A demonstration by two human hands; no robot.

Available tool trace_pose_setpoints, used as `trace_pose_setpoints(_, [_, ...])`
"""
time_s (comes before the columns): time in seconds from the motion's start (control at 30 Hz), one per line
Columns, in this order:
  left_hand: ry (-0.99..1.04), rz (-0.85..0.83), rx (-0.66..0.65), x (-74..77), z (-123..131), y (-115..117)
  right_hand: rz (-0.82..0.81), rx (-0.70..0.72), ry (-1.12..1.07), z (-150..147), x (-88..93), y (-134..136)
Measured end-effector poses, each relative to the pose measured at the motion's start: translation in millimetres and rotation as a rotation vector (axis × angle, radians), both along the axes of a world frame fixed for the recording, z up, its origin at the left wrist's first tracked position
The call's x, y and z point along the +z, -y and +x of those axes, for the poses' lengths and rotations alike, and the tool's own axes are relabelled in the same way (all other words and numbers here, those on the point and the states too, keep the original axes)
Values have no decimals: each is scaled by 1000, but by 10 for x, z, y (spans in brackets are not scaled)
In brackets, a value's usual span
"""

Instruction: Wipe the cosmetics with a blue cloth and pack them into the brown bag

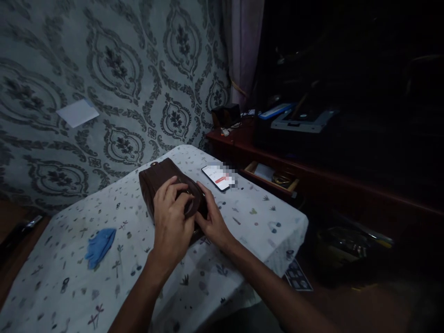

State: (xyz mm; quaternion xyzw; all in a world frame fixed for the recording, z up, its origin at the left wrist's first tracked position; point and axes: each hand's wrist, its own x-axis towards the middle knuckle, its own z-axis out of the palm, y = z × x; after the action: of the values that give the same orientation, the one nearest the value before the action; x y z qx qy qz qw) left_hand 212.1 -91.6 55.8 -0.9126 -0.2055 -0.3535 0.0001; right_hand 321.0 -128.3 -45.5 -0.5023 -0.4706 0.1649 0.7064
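Observation:
A dark brown leather-like bag lies on the white patterned cloth, at the middle of the view. My left hand is on top of it, its fingers curled round the bag's flap or edge. At the bag's right side, my right hand holds the edge between thumb and fingers. Part of the bag is hidden beneath both hands. A lit phone lies face up just beyond my right hand. Left of the bag sits a crumpled blue glove.
The cloth-covered table ends at a rounded edge on the right. Beyond it stands a dark red desk with an open drawer. A white paper is on the patterned wall at the left.

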Motion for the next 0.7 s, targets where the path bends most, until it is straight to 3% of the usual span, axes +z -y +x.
trace_pose_setpoints(0.3, [-31,140,151,-47,-540,-109,-91,-10,33,-48,26,21])
trace_pose_setpoints(0.7, [94,155,117,-119,-549,-34,-80,-47,94,-86,-24,-43])
